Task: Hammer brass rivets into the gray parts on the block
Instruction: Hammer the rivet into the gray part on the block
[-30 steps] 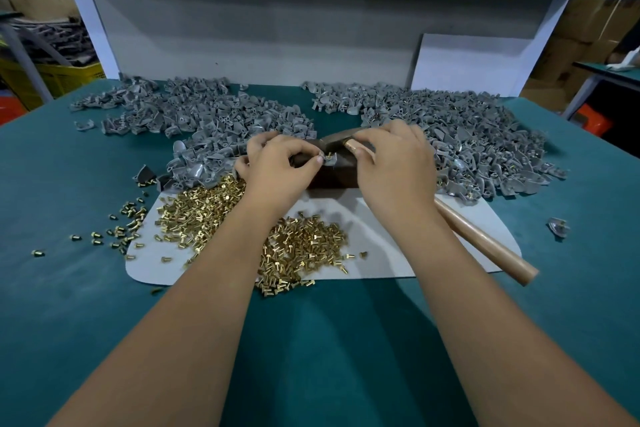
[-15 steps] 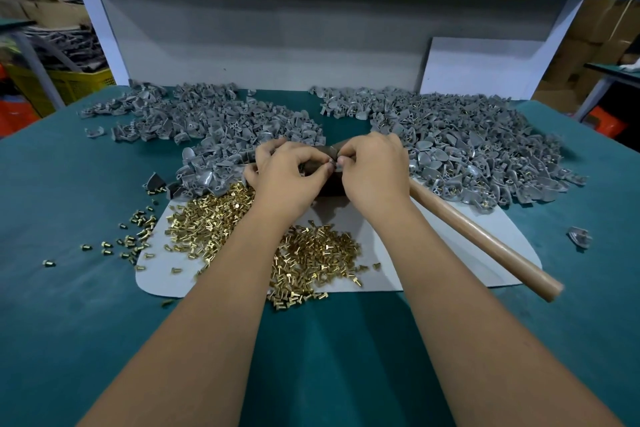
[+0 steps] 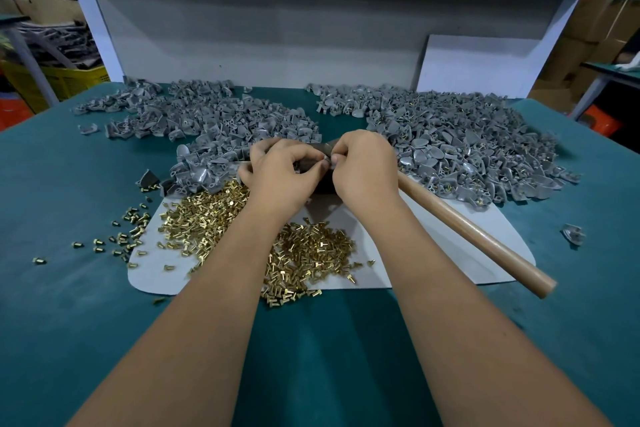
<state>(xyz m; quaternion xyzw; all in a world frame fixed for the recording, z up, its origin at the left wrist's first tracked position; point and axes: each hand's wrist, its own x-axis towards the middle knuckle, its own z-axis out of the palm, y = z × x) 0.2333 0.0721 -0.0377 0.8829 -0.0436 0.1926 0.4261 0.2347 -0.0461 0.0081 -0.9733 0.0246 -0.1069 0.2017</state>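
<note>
Hands: your left hand (image 3: 282, 172) and right hand (image 3: 365, 166) pinch something small over the dark block (image 3: 320, 180); your right also holds the hammer (image 3: 474, 232).
Rivets: brass rivets (image 3: 304, 253) heaped loose on the white mat (image 3: 450, 246).
Parts: gray parts (image 3: 460, 146) piled along the tabletop's (image 3: 69, 305) far edge.

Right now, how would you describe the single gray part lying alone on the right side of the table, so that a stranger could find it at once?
Start from the teal table and find the hammer's wooden handle pointing toward the right front. Just beyond the right edge of the pale mat lies the lone gray part. Unlike the other gray parts, heaped in the right pile behind it, it sits by itself on bare cloth.
</note>
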